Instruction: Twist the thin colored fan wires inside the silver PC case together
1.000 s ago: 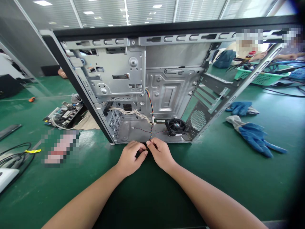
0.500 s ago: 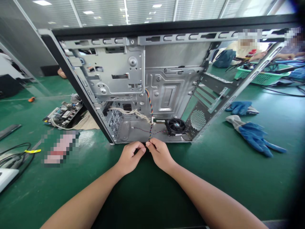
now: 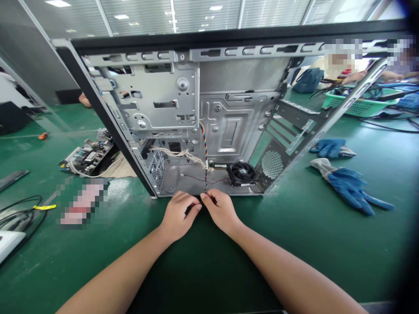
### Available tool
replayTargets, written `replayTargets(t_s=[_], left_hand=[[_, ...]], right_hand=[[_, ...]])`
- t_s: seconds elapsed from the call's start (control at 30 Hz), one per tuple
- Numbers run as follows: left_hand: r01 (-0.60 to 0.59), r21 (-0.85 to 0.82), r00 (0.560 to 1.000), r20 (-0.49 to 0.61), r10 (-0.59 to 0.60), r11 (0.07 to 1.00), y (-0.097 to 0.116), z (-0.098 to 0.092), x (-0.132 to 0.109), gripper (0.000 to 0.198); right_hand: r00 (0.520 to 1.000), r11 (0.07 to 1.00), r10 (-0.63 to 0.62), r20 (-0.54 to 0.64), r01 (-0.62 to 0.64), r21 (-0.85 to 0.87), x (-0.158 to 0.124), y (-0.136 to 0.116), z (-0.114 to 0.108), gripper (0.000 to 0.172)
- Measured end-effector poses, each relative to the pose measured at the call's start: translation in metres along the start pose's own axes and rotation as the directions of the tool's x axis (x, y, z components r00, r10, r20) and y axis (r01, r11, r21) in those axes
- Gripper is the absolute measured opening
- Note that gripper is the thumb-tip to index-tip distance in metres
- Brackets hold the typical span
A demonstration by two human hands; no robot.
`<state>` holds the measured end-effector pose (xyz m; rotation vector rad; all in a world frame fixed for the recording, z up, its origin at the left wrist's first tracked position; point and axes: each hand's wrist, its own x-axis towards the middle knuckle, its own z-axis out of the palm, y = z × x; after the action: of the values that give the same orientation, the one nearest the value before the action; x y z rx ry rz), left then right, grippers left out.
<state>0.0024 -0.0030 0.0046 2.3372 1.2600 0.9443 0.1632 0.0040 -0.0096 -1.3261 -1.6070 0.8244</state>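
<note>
An open computer case (image 3: 229,37) stands on the green table in front of me. A twisted multicoloured cable (image 3: 206,148) runs down from its drive bay to my fingers at the case's lower front edge. My left hand (image 3: 181,216) and my right hand (image 3: 221,209) meet there, each pinching the cable's lower end; the tip itself is hidden by the fingers. Inside, a black cooling fan (image 3: 242,173) lies on the case floor beside a green memory stick (image 3: 219,166). Bundled white wires (image 3: 183,153) cross behind the cable.
Blue gloves (image 3: 350,185) lie to the right, with a green basket (image 3: 360,107) of cables behind them. Electronic parts (image 3: 90,155) sit left of the case, and black cables (image 3: 32,213) lie at far left. People sit at the back right.
The cable has shifted slightly left and hangs straighter. My left hand has turned a little, while both hands stay together at the cable's lower end.
</note>
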Motion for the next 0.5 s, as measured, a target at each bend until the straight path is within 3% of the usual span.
replayTargets(t_s=[0.5], left_hand=[[0.104, -0.072, 0.994, 0.034, -0.102, 0.992, -0.0034, 0.0032, -0.0013, 0.011]], right_hand=[[0.998, 0.998, -0.058, 0.018, 0.058, -0.022, -0.0001, -0.002, 0.0, 0.032]])
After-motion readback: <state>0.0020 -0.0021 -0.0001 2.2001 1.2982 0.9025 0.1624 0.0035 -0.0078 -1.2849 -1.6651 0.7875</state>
